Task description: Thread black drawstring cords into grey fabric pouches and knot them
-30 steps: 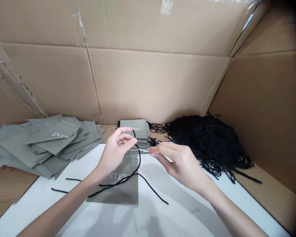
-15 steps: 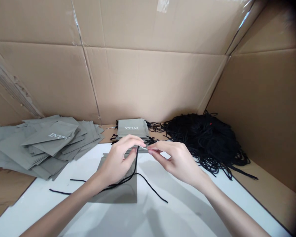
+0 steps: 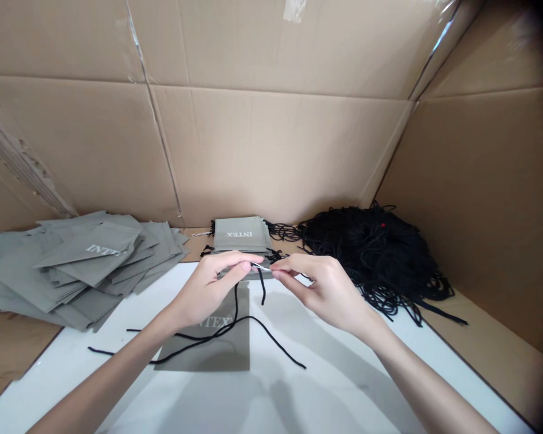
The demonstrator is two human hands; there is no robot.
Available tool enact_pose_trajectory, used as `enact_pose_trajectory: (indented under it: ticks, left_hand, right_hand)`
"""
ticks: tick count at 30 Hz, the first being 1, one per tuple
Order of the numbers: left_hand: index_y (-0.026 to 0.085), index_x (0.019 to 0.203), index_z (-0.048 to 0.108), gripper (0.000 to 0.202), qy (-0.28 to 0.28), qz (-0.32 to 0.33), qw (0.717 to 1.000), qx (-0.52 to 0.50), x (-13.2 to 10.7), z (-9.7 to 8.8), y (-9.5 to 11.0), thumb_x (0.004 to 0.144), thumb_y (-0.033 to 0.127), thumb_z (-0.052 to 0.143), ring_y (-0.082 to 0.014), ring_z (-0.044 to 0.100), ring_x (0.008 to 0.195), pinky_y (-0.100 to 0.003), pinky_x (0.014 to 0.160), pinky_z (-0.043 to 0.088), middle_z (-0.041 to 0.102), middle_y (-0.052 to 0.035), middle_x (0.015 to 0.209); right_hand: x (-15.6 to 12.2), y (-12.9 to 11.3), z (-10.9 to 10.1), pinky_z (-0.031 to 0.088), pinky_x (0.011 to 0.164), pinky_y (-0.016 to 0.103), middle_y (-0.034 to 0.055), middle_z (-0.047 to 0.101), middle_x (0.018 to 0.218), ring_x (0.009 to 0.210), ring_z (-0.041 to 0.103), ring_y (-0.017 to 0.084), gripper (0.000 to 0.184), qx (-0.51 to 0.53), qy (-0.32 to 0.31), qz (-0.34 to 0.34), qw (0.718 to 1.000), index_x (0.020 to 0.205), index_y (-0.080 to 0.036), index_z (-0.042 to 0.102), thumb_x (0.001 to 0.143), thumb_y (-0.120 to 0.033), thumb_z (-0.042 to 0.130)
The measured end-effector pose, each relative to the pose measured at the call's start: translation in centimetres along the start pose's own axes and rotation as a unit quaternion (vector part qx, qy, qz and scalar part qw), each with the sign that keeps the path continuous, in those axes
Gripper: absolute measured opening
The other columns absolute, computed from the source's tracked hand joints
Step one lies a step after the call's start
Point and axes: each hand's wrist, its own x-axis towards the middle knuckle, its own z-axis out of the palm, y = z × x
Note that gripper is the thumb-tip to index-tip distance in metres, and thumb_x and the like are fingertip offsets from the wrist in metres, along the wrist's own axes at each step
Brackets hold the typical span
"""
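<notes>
My left hand (image 3: 215, 280) is closed in a pinch on a black cord (image 3: 236, 301), at the tip of a thin silvery wire-like tool (image 3: 261, 266). A short end of the cord hangs below the tool. My right hand (image 3: 319, 280) pinches the tool's other end between thumb and fingers; its exact shape is too small to make out. Under my hands a grey fabric pouch (image 3: 208, 355) with white INTEX lettering lies flat on the white table. More black cord (image 3: 280, 345) lies across the pouch and past both its sides.
Loose grey pouches (image 3: 85, 265) are heaped at the left. Behind my hands stands a neat stack of corded grey pouches (image 3: 238, 228). A large tangle of black cords (image 3: 371, 256) sits at the right. Cardboard walls (image 3: 271, 138) enclose the white table (image 3: 366, 386).
A short cord end now hangs from the tool, right of my left fingertips. My left hand has shifted slightly left and its thumb has moved up. More of the pouch's lettering shows.
</notes>
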Motion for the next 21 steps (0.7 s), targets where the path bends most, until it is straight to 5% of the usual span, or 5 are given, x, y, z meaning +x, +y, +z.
enact_pose_trajectory:
  ticks: [7, 21]
  left_hand:
    - [0.027, 0.103, 0.076, 0.029, -0.029, -0.015, 0.999, -0.022, 0.46, -0.56, -0.4, 0.093, 0.046, 0.057, -0.0253, 0.067, 0.102, -0.035, 0.089, 0.053, 0.074, -0.0058, 0.109]
    - [0.025, 0.095, 0.074, 0.033, -0.041, 0.034, 0.993, 0.11, 0.25, -0.83, 0.41, 0.098, 0.045, 0.048, -0.0215, 0.063, 0.089, -0.028, 0.075, 0.046, 0.071, -0.0044, 0.096]
  right_hand:
    - [0.02, 0.1, 0.03, 0.049, 0.066, 0.025, 0.0017, 0.076, 0.093, 0.076, 0.069, 0.015, 0.017, -0.003, -0.003, -0.005, 1.0, 0.096, -0.02, 0.072, 0.097, -0.018, 0.056]
    - [-0.1, -0.16, 0.1, 0.046, 0.06, 0.023, 0.0018, 0.075, 0.092, 0.077, 0.067, 0.015, 0.017, -0.004, -0.009, 0.004, 1.0, 0.094, -0.02, 0.07, 0.098, -0.021, 0.053]
